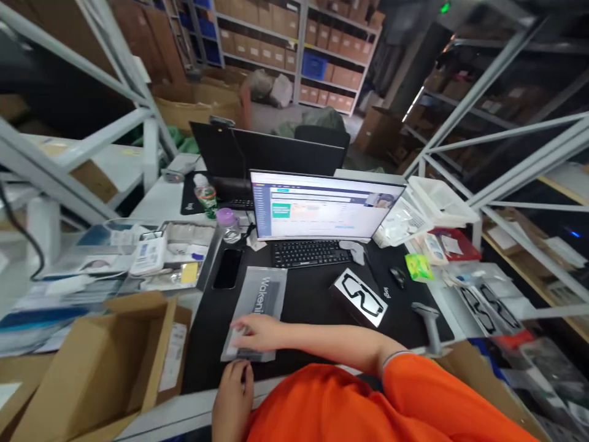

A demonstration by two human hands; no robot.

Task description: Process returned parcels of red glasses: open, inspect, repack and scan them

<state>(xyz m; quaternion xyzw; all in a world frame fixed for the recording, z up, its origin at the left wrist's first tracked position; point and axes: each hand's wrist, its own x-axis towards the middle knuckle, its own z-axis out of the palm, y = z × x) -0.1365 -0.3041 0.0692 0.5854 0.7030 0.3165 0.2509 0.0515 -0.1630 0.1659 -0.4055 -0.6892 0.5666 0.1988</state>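
A frosted plastic bag (271,294) with dark printed lettering lies on the black desk mat, with something dark inside it or under it. My right hand (257,333) reaches across from the right and rests on the bag's lower half, fingers stretched out and slightly blurred. Just below the bag's near edge is my left hand (234,390), its fingers curled in at the front of the desk. Whatever those fingers may hold is hidden. A black smartphone (228,269) lies left of the bag. To its right is a box with a goggle-shaped outline (361,298).
A lit monitor (322,209) and a keyboard (313,253) stand behind the bag. An open cardboard box (110,344) is at left, beside a tray of small goods (209,261). A barcode scanner (430,322) and a mouse (397,277) lie at right. Metal frames flank the desk.
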